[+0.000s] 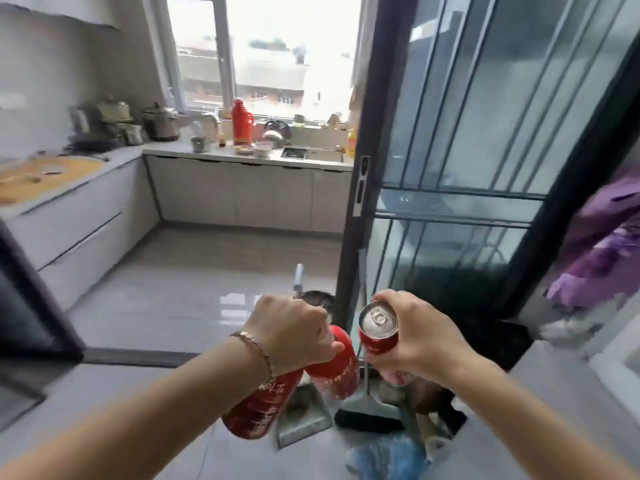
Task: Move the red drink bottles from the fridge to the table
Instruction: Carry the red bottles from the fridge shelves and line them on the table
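My left hand (294, 332) grips two red drink bottles by their tops. One red bottle (258, 408) hangs tilted down to the left, the other red bottle (337, 367) hangs just to its right. My right hand (419, 336) holds a red drink can (377, 329) from the side, silver top facing up, and a second red can (398, 376) shows partly under the palm. Both hands are raised over the grey floor in the lower middle of the view. No table is in sight.
A dark sliding glass door (450, 168) stands right of centre. A dustpan (301, 420) and broom (367, 417) lean below my hands. Kitchen counters (242, 155) with pots and a red thermos (241, 123) run along the left and back. A dark fridge edge (31, 306) is at left.
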